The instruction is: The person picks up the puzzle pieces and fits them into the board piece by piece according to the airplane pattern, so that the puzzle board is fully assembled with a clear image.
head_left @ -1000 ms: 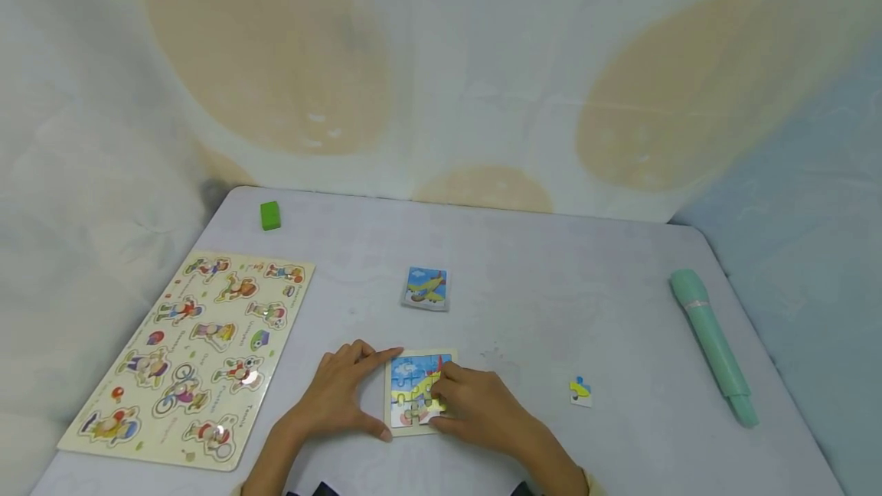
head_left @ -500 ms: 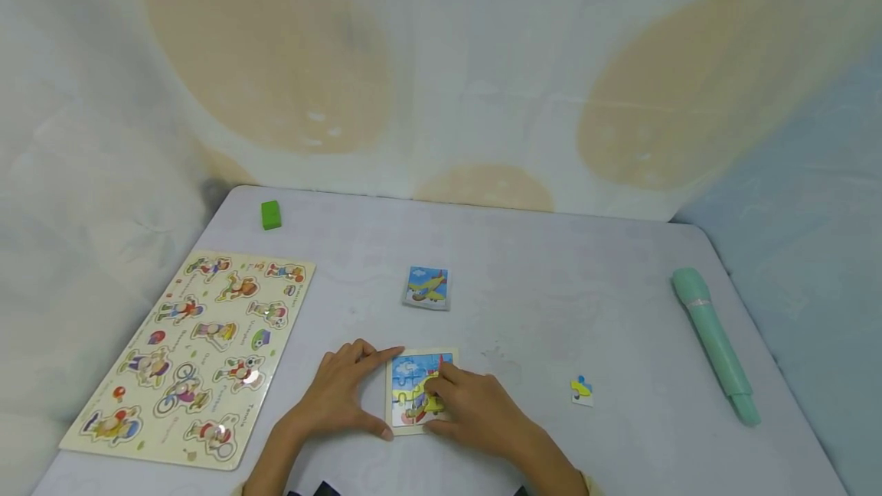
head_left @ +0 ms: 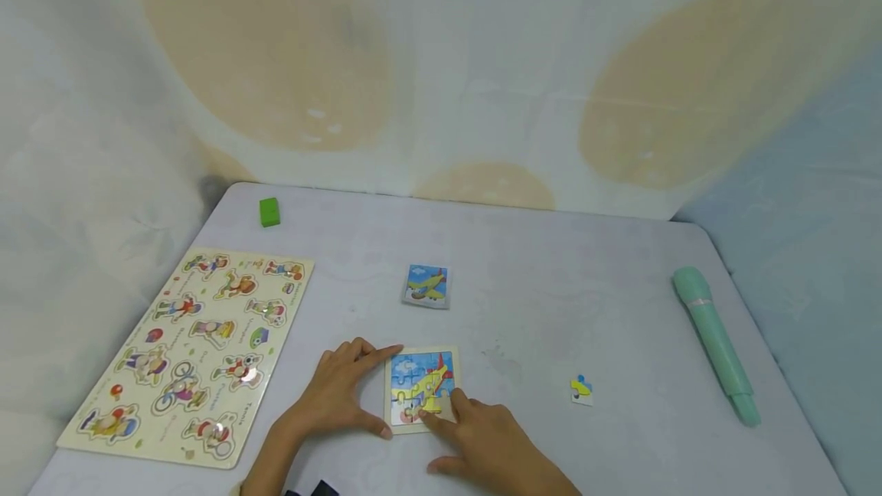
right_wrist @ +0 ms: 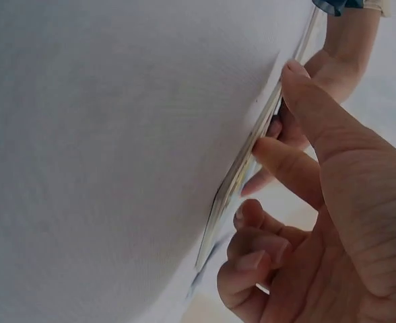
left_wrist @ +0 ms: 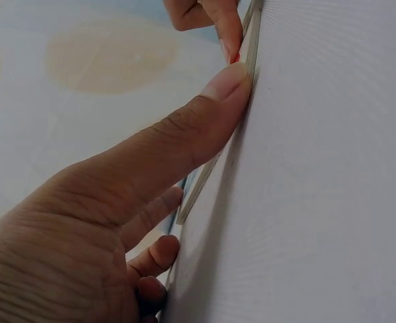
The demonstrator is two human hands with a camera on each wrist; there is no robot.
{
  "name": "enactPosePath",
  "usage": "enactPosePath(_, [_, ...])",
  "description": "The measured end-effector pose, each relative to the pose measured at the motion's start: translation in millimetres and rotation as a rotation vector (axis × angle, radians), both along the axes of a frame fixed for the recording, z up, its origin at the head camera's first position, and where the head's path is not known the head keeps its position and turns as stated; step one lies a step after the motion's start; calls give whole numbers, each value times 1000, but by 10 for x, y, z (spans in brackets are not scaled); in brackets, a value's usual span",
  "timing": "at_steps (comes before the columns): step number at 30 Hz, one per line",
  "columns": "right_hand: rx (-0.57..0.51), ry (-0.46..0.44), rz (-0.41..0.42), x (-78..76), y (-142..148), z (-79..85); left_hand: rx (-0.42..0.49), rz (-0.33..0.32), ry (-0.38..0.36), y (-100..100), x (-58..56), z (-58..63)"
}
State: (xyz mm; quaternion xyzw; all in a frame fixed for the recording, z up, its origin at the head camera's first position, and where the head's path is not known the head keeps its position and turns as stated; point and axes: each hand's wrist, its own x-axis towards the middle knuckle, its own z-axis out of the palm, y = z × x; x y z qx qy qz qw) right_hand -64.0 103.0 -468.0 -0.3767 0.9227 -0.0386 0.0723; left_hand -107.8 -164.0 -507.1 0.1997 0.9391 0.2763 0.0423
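A small framed jigsaw puzzle (head_left: 413, 387) with an airplane picture lies flat near the front middle of the table. My left hand (head_left: 340, 395) spans its left edge in the head view, index fingertip at the far left corner and straight thumb at the near left corner. With an extended index finger, my right hand (head_left: 492, 435) touches the lower part of the puzzle; in the right wrist view its other fingers (right_wrist: 252, 259) are curled with nothing held. The right hand hides the puzzle's lower right corner. To the right lies a loose yellow-and-blue jigsaw piece (head_left: 581, 389).
Behind the puzzle sits a small airplane picture card (head_left: 426, 286). A large peg board (head_left: 230, 362) of cartoon figures takes up the left side. At the back left is a green block (head_left: 269, 212); a mint-green tube-shaped object (head_left: 715, 344) lies along the right.
My right hand has let go of a jigsaw piece, which now lies in the puzzle, and has drawn back a little with the index finger extended. My left hand stays in place.
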Motion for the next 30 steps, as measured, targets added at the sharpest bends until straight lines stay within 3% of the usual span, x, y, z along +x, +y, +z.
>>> enactPosePath(12, [-63, -93, -83, -8, 46, 21, -5, -1, -26, 5, -1, 20])
enactPosePath(17, [-258, -97, -170, -63, 272, 44, -7, 8, -39, 9, -1, 19])
enactPosePath(24, [-496, -156, -387, -144, 812, 97, -7, 7, -54, 14, 0, 17])
enactPosePath(30, [-732, -182, -401, -208, 1301, -19, -5, 11, -62, 12, -4, 18])
